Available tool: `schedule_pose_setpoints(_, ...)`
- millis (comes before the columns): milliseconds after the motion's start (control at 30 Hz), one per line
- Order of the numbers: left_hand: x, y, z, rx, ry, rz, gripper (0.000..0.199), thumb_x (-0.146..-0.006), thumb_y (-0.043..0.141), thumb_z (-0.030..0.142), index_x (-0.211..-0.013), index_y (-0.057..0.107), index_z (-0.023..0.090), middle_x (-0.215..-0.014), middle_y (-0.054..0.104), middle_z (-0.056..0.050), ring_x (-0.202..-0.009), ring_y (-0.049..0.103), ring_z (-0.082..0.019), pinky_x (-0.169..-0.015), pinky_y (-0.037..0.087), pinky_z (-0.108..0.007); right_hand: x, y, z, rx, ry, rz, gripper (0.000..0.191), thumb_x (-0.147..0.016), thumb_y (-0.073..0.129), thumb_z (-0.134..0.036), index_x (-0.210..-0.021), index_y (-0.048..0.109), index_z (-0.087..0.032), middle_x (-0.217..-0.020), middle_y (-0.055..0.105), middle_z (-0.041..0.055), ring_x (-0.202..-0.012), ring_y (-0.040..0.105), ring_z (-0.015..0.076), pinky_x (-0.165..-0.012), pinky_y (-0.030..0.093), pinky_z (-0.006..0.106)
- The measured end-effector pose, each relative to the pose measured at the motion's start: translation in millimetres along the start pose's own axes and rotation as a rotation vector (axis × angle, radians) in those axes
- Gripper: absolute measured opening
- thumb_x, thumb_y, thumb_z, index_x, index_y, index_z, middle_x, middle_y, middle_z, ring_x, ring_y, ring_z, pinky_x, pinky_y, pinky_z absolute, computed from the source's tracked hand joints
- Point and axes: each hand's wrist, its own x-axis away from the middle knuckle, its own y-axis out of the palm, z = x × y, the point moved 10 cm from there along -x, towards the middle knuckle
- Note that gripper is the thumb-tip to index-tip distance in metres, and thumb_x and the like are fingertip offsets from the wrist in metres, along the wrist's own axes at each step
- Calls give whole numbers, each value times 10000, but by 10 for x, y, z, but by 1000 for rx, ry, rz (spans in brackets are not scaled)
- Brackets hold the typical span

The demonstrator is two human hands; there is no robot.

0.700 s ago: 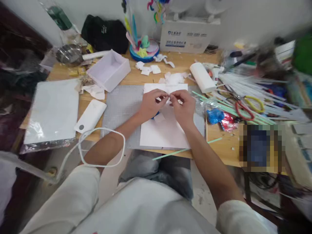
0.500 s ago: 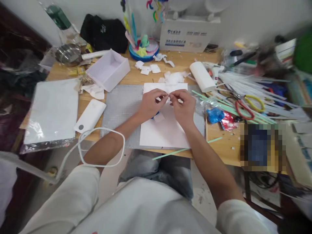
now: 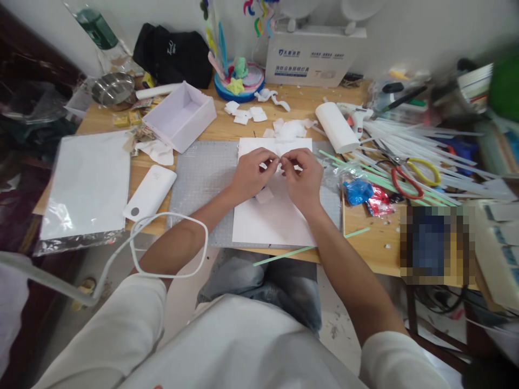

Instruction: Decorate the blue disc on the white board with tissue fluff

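Note:
Over a white sheet of paper (image 3: 275,224), my left hand (image 3: 253,172) and my right hand (image 3: 303,177) meet, fingertips pinched and almost touching. Whatever is between the fingertips is too small to make out. A small pale square piece (image 3: 265,195) rests on the sheet just below my left hand, with a bit of blue beside it partly hidden. Beneath the sheet lies a grey cutting mat (image 3: 198,173). Crumpled white scraps (image 3: 291,129) sit right behind my hands.
A white box (image 3: 184,119), a power bank (image 3: 150,193) and a bagged pad (image 3: 87,183) stand left. To the right are scissors (image 3: 405,175), thin white strips (image 3: 421,143), a white cylinder (image 3: 337,127) and a glue gun (image 3: 359,120). A green strip (image 3: 284,255) overhangs the front edge.
My hands stay pinched above the paper. The right hand has shifted very slightly left; the objects around them have not moved.

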Motion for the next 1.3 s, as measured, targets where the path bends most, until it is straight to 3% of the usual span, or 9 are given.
schedule_pose_setpoints(200,-15,-16,-18,23,-20,18,128,-944,637,140,-853,723,170,-864,738,-35,-778,664,-112,-622,509,-176,-3,31,27,-23,-2,-18,79,-935,629,-245,-892,693,-228,-932,679,17,-745,653,122,-637,561,279)
schedule_pose_setpoints(567,-6,-12,-9,23,19,30,124,-940,635,133,-845,706,170,-849,718,-35,-766,653,-111,-618,509,-179,4,13,-130,108,-133,-2,95,-927,631,-213,-873,708,-225,-935,683,35,-835,656,146,-671,559,272)
schedule_pose_setpoints(833,-16,-23,-51,77,-33,34,130,-932,637,158,-824,708,179,-859,735,-35,-774,660,-121,-632,511,-202,-8,54,-30,48,-43,-49,84,-941,603,-246,-882,661,-231,-908,672,17,-831,643,145,-701,553,293)
schedule_pose_setpoints(1067,-11,13,-141,130,-157,-1,129,-956,622,205,-851,692,179,-924,743,-52,-812,681,-129,-641,540,-209,-3,73,52,-30,23,-72,103,-957,608,-308,-903,662,-238,-923,679,15,-828,649,144,-710,568,300)
schedule_pose_setpoints(1300,-22,4,-94,128,-153,-21,152,-972,626,222,-846,701,179,-921,741,-51,-810,671,-120,-648,533,-204,-5,45,18,-4,29,-63,135,-943,671,-359,-909,699,-231,-961,707,24,-817,667,134,-668,577,273)
